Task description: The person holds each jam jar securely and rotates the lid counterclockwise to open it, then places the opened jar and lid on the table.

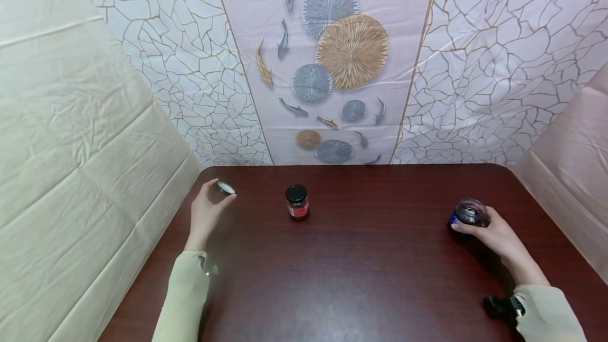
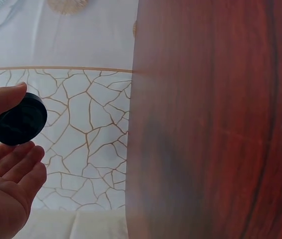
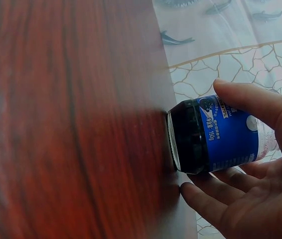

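At the table's left side my left hand [image 1: 207,210] pinches a round black jar lid [image 2: 20,119] between thumb and fingers. In the head view the lid's pale inner side shows, tilted above the tabletop. Over on the right, my right hand [image 1: 499,234] grips a jar of dark jam with a blue label [image 3: 229,132], thumb on one side and fingers on the other. No lid covers the jar's glass mouth [image 1: 472,207], and its base is right at the table surface. A second jar [image 1: 298,210], red-labelled with a black lid, stands upright between the hands, nearer the left one.
The dark red wooden table [image 1: 351,257] has rounded far corners. A patterned wall cloth [image 1: 480,67] rises behind its back edge. Pale fabric [image 1: 95,183] slopes along the left side, with similar fabric on the right. A black strap [image 1: 504,306] is at the right wrist.
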{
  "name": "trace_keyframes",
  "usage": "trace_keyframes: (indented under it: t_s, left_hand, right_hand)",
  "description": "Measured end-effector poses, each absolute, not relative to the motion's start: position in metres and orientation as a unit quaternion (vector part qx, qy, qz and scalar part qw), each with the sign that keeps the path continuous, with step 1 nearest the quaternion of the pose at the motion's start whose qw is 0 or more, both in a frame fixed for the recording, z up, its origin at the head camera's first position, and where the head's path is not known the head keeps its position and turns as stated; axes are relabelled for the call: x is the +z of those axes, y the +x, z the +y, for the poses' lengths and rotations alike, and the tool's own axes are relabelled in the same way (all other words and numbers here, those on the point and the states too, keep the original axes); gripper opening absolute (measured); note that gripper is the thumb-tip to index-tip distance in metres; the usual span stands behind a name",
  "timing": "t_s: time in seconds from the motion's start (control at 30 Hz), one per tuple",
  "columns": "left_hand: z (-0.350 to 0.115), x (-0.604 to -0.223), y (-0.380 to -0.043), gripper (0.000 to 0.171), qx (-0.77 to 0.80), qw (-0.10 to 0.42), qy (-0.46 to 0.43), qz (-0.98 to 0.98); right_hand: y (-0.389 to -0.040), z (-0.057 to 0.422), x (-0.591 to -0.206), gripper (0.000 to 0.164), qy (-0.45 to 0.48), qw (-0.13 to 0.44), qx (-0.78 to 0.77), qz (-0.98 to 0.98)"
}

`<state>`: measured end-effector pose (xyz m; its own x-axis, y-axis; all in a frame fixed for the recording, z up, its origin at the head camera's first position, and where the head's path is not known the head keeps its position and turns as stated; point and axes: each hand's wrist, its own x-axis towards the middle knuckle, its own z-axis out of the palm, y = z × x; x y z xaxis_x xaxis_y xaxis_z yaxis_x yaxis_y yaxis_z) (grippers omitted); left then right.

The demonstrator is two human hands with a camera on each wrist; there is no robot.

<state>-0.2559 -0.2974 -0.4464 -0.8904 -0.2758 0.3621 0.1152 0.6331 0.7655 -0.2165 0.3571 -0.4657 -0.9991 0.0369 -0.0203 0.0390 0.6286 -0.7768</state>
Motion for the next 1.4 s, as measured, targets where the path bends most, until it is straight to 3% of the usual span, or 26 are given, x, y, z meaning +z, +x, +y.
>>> trace_keyframes:
  t_s: [0.43,1.4]
  left_hand:
    - [-0.301,-0.452,-0.256,0.073,-0.423,0.218,0.047,-0.878]
    - [-0.312,-0.463,-0.263,0.073,-0.430,0.170,0.064,-0.884]
  right_hand:
    - [-0.216,0.357,-0.462,0.092,0.027,0.021,-0.445,0.895]
    - [-0.217,0.358,-0.467,0.086,0.024,0.008,-0.435,0.900]
